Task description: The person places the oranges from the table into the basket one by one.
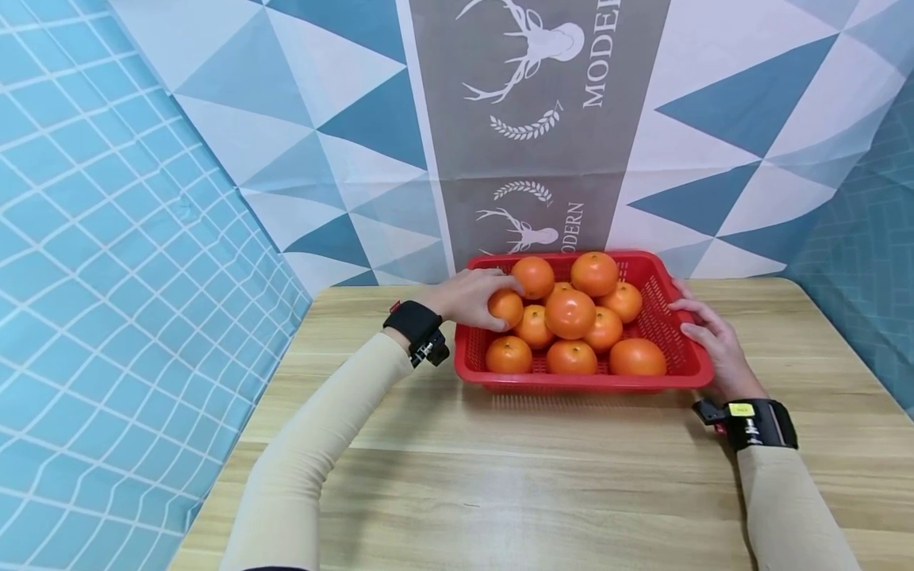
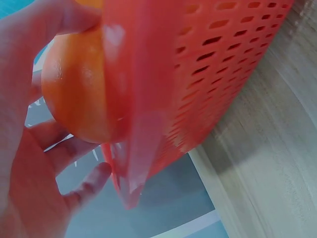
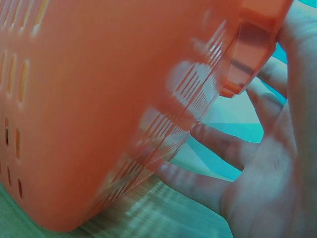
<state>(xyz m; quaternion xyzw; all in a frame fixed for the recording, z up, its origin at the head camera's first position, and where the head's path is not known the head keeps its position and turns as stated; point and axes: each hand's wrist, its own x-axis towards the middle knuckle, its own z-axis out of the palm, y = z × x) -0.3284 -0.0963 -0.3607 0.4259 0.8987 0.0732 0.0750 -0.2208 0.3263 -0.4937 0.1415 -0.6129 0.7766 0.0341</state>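
Observation:
A red plastic basket (image 1: pixel 585 382) with slotted walls stands on the table, holding a heap of mandarins (image 1: pixel 570 314). At its left side my left hand (image 1: pixel 474 297) curls its thumb and fingers round one mandarin (image 1: pixel 505 308), just inside the rim. The left wrist view shows this mandarin (image 2: pixel 77 87) between thumb and fingers, partly hidden by the basket wall (image 2: pixel 148 84). My right hand (image 1: pixel 717 341) holds the basket by its right rim. In the right wrist view, fingertips (image 3: pixel 171 171) of this hand lie against the slotted outer wall (image 3: pixel 124 114), below the rim.
The wooden table (image 1: pixel 500 476) runs forward from the basket. Close behind the basket hangs a patterned cloth (image 1: pixel 543 159) with deer heads. A blue gridded cloth (image 1: pixel 128 262) borders the left side, and another blue cloth (image 1: pixel 867 238) the right.

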